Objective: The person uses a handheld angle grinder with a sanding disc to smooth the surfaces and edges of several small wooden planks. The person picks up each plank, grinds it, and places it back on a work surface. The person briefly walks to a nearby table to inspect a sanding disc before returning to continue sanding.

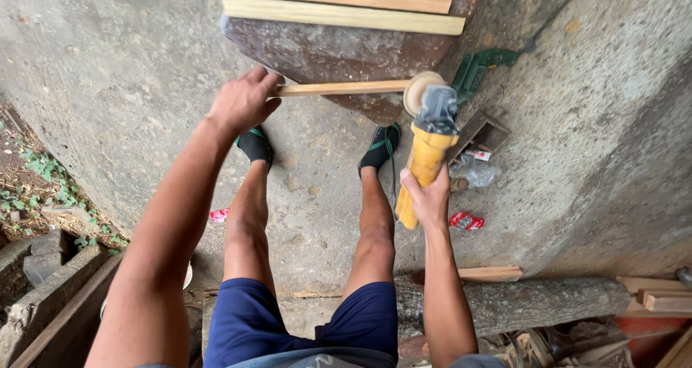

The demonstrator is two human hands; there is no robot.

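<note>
Your left hand point(241, 101) was closed around one end of a thin wooden stick point(342, 88), fingers wrapped over it, holding it level above the concrete floor point(108, 72). The stick ran from that hand to the right, across the near edge of a dark, worn table point(324, 51), and its far end met the round sanding disc point(422, 90) of a yellow grinder point(425, 155). Your right hand point(427, 198) gripped the grinder's yellow body near its tail, fingers shut tight round it, with the grey head pointing away from you toward the stick. On the table lay two pale planks point(346, 13), side by side and well apart from the stick. Your feet in black sandals point(254, 144) stood on the floor below, one under each arm. Just right of the grinder, a green drill point(479, 65) lay on the floor, with a small dark box point(481, 131) and a crumpled clear bag point(476, 172) near it. A red wrapper point(466, 221) lay close to your right hand. Behind your legs a log point(533, 303) lay across the floor, and more cut boards point(663, 296) rested at its right end.
</note>
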